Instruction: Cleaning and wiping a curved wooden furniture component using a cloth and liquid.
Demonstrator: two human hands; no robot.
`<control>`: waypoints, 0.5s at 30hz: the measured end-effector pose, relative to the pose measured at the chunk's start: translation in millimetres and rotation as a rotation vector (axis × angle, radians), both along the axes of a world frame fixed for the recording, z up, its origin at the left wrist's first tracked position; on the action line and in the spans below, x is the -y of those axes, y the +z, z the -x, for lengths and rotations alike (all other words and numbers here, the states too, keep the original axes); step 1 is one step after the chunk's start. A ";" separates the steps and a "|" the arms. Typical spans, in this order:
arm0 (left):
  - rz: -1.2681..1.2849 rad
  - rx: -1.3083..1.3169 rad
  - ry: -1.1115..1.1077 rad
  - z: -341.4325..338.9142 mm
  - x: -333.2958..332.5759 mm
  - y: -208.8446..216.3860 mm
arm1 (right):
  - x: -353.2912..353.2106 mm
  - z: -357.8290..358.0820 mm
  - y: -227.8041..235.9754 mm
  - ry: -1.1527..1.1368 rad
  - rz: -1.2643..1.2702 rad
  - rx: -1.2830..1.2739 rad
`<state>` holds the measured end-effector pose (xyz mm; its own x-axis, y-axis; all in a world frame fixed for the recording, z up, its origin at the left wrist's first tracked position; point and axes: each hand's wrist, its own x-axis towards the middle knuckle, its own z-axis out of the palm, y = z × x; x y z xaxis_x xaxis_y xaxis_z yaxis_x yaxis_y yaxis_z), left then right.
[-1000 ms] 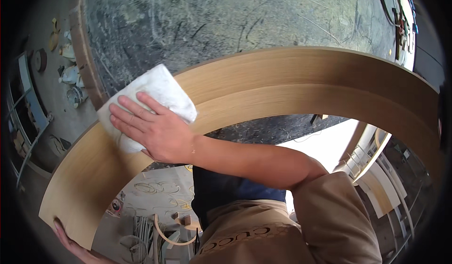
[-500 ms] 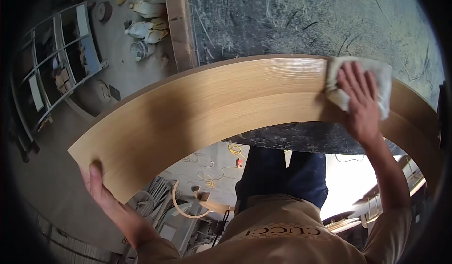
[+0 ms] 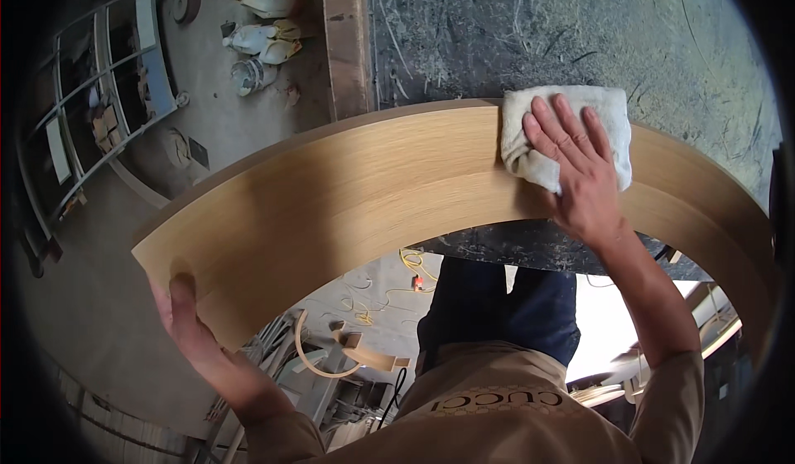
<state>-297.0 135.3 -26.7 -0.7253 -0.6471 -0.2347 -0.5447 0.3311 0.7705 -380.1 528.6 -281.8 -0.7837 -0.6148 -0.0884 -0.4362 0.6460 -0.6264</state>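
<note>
A wide curved wooden panel (image 3: 373, 166) with light grain arches across the view and lies partly over a dark, scratched tabletop (image 3: 497, 42). My left hand (image 3: 189, 315) grips its left end, thumb on the upper face and fingers hidden beneath the edge. Toward the right, my right hand (image 3: 580, 158) lies with fingers spread on a folded white cloth (image 3: 609, 108), pressing it against the wood. The cloth covers the panel's full width near its outer edge. My right palm also reaches past the cloth toward the inner edge.
Beyond the table's brown wooden edge (image 3: 346, 42), several plastic jugs (image 3: 265, 2) and a bucket (image 3: 251, 76) stand on the floor. A metal frame rack (image 3: 108, 91) is at far left. Curved wood offcuts (image 3: 364, 352) and a yellow cord (image 3: 410, 259) lie below, near my legs.
My right hand and the cloth have moved left along the panel. The wet-looking shine there has faded. My left hand still holds the end; the view has shifted slightly.
</note>
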 end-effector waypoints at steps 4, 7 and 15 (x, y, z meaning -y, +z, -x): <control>-0.041 0.013 -0.021 0.4 13.7 -17.9 | 96.5 2.9 27.7 0.047 0.347 0.124; -0.054 -0.012 -0.011 -3.3 24.8 -28.4 | 180.2 8.2 67.2 0.062 0.636 -0.070; -0.376 -0.196 0.137 -9.5 26.2 -23.1 | 40.0 -5.9 1.4 -0.056 0.028 -0.086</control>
<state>-287.5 109.2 -49.8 -0.6931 -0.6364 -0.3386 -0.3957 -0.0567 0.9166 -374.2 488.6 -280.4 -0.8208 -0.5713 -0.0028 -0.4528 0.6536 -0.6065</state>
